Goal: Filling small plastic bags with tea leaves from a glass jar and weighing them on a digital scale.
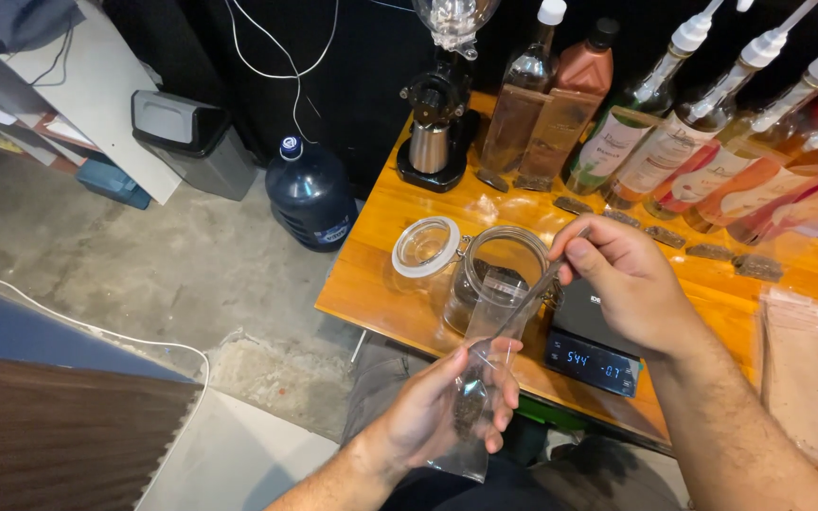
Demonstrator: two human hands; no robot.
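Open clear glass clip-top jar (502, 274) on wooden bench (400, 284) holds dark grounds. Left hand (442, 412) grips clear plastic pouch (485, 378); right hand (622, 284), at 2 o'clock, pinches thin metal spoon (546, 279).

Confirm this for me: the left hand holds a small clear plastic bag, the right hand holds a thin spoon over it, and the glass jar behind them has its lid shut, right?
Not quite. In the head view the glass jar has its hinged lid swung open to the side, not shut. The rest stands: the left hand holds the small clear plastic bag, and the right hand holds a thin spoon over it.
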